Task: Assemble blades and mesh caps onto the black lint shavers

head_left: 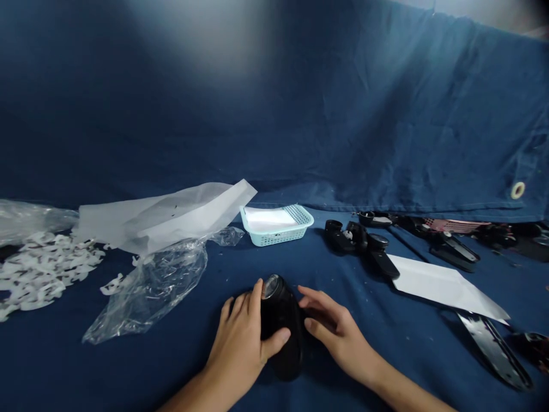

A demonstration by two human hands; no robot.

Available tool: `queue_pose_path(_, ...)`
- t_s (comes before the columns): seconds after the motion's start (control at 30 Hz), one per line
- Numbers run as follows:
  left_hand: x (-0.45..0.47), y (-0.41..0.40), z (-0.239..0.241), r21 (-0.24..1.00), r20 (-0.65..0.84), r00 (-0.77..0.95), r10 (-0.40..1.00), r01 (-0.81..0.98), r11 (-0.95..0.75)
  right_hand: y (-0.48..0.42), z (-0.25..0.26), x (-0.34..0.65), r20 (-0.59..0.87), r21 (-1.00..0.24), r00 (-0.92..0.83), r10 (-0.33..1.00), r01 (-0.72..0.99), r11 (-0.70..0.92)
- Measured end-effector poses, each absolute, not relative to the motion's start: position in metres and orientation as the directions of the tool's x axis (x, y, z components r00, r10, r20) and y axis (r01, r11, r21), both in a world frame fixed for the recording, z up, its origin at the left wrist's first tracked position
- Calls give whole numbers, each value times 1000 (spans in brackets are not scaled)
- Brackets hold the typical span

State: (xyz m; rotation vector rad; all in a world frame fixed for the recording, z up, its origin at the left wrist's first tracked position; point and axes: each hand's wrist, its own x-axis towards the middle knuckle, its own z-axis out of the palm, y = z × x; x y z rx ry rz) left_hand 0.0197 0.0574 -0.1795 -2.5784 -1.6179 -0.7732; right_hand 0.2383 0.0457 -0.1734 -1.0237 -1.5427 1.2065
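A black handheld device (288,343) with rounded ends and a round, silvery, mesh-like head lies on the blue cloth in front of me. My left hand (245,335) grips it from the left, thumb across its top face and index finger beside the silvery head. To its right is my right hand (337,335), fingers loosely bent and apart with nothing in them; its fingertips are close to the device's side, and whether they touch it I cannot tell.
A pale blue basket (278,236) holds white paper. Clear plastic bags (158,292) and a heap of small white parts (47,274) lie left. Several black device parts (377,257), a white sheet (446,286) and a glossy black shell (497,349) lie right. A blue curtain (274,114) hangs behind.
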Motion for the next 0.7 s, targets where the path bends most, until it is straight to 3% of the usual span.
queue_pose_path(0.13, 18, 63, -177, 445, 390, 252, 886, 791, -421, 48, -176, 238, 187, -975, -242, 952, 73, 210)
queue_pose_path(0.27, 16, 69, -170, 651, 360, 83, 929, 691, -314, 47, -173, 237, 278, -902, -233, 932, 270, 337)
queue_pose_path(0.37, 15, 72, -166, 687, 373, 37, 927, 661, -303, 48, -173, 237, 284, -869, -210, 936, 357, 344)
queue_pose_path(0.5, 16, 69, -162, 694, 428, 26, 903, 631, -347, 51, -176, 238, 250, -900, -150, 957, 328, 287)
queue_pose_path(0.7, 21, 59, -154, 629, 496, 162, 853, 610, -481, 48, -173, 238, 222, -904, -125, 967, 345, 252)
